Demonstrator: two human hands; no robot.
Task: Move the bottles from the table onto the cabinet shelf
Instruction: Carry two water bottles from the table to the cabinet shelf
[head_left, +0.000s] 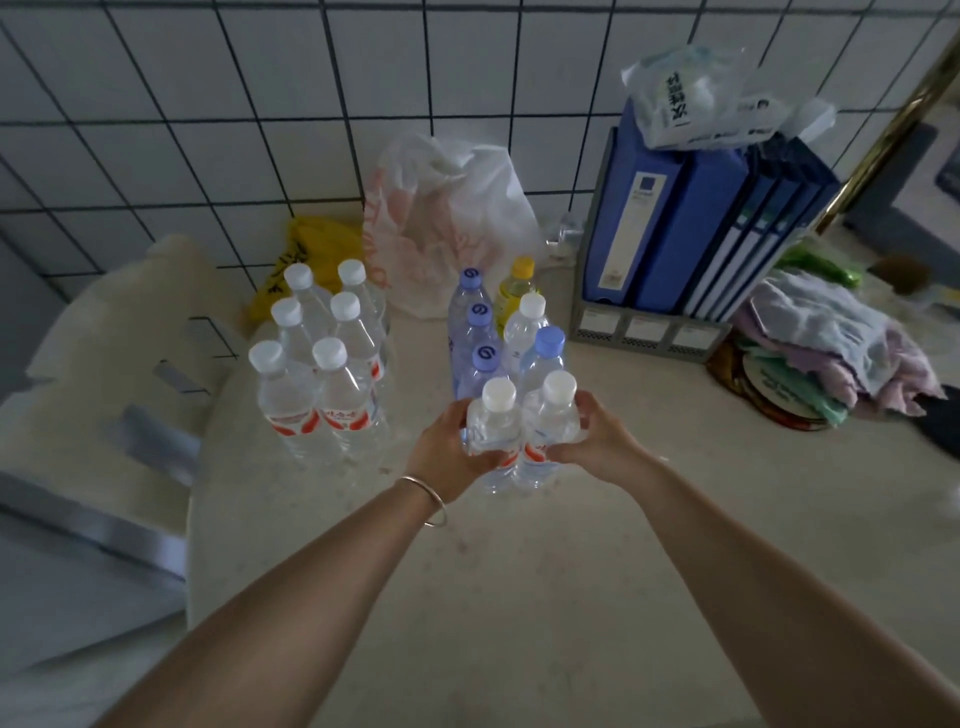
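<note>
Six white-capped bottles (317, 374) stand in a cluster near the table's (519, 597) left edge; left hand (447, 452) curls round one white-capped bottle (493, 431), right hand (597, 436) round its neighbour (550, 421), both upright mid-table; blue binders (696, 228) stand at the back right.

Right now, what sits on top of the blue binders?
A crumpled clear plastic packet with dark print rests on the blue binders. Its contents are unclear, and the binder tops beneath it are covered.
</note>
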